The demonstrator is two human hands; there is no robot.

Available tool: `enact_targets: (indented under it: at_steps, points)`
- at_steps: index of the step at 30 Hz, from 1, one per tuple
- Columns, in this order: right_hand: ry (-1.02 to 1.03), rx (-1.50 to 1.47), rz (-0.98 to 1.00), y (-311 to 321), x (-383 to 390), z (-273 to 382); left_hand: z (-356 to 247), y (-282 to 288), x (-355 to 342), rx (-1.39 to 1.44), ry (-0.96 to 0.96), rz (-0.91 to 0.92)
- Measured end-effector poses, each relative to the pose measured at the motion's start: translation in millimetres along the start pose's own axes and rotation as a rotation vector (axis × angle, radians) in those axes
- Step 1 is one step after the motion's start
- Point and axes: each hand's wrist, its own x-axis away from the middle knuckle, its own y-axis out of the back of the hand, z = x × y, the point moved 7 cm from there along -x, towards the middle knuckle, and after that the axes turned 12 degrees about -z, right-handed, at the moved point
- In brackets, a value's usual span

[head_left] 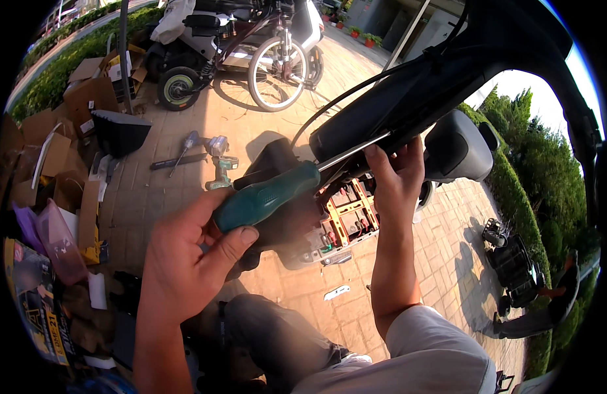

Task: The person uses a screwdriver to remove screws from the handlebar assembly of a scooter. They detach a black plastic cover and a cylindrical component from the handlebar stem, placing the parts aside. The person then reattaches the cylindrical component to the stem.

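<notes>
My left hand (192, 253) is wrapped round the green handle of a screwdriver (267, 197). The metal shaft slants up to the right, and its tip meets the underside of a long black vehicle part (382, 105). Raised beside that tip is my right hand (398, 171), thumb and fingers bent against the lower edge of the black part. Whatever those fingers pinch is hidden. Below the shaft, an open orange-and-grey toolbox (351, 211) holds several small tools.
Cardboard boxes (90, 98) and packaging crowd the left. A cordless drill (218, 154) lies on the paving. Behind stands a parked bicycle (277, 72). A black-and-grey mirror (458, 146) juts out near my right hand. Another person (559, 299) is at the far right.
</notes>
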Motion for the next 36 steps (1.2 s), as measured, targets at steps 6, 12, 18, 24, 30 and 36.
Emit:
enact_targets:
  at_steps: [6,12,18,24,30,36]
  points:
    - [-0.05,0.012,-0.011,-0.2,-0.2,-0.4,-5.4,0.6,-4.3,-0.047,-0.024,0.003]
    - [-0.033,0.028,-0.001,-1.4,-0.7,2.1,-7.4,0.0,-8.3,-0.085,0.003,0.029]
    - [-0.028,-0.009,0.017,-2.3,0.3,0.6,-12.9,3.5,-21.1,-0.093,0.017,0.113]
    - [-0.065,0.048,0.048,-0.9,-4.3,-2.5,-25.9,3.1,-56.7,0.107,-0.055,0.0]
    - [-0.063,0.111,0.17,12.6,-7.8,6.5,-30.9,-11.8,-71.6,0.284,-0.019,-0.206]
    - [0.352,-0.342,-0.515,162.4,-38.4,126.1,-39.1,-10.6,-74.7,0.177,0.051,-0.194]
